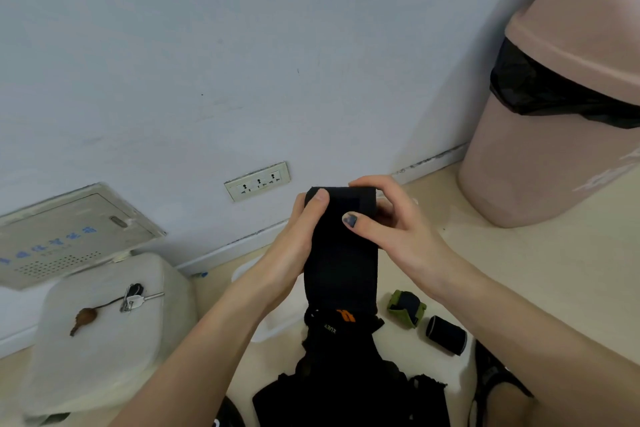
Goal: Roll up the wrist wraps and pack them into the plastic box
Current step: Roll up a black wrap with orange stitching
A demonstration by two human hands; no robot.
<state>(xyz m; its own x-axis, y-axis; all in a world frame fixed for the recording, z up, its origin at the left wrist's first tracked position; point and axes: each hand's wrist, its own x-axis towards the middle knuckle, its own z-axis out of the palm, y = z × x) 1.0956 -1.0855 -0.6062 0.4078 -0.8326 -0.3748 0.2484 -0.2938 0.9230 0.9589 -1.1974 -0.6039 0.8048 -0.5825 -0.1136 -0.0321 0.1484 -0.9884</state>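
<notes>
Rolling step under way: left hand (304, 229) and right hand (391, 215) both pinch the black wrist wrap (341, 253) at its top, 12 o'clock, tail hanging. Next: tighter turns downward, judged.

The wrist wrap (341, 253) hangs between the left hand (298, 239) and right hand (391, 215), above the floor (540, 270). Two rolled wraps (406, 308) lie on the floor to its right. Keys (133, 296) rest on the stool (104, 350) at left. A bin (554, 156) stands far right, against the wall (242, 62).
</notes>
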